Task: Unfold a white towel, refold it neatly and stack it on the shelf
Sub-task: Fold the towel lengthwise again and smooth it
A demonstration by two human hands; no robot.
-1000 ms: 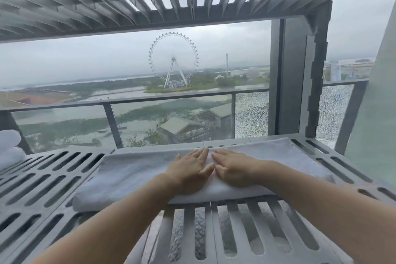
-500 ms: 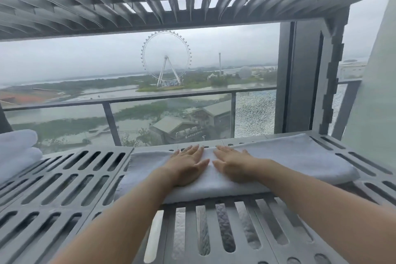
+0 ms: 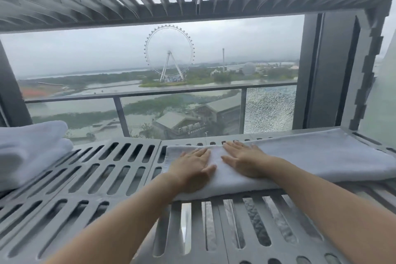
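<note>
The white towel [image 3: 300, 156] lies folded into a long band on the slotted shelf [image 3: 96, 173], with the left hand [image 3: 190, 167] and right hand [image 3: 246, 162] pressed flat and open on its left portion, gripping nothing; this appears to be the smoothing step. The next move likely calls for another fold across the length. Open shelf lies between the band and the stacked towels [image 3: 30, 148] at left; the band's right end reaches the shelf's right edge.

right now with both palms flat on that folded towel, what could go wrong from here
1. Both hands, left and right, press near the left end of the white towel; the long right part lies unheld and may skew if pushed.
2. The shelf is slotted, so a loose edge could catch in a slot.
</note>
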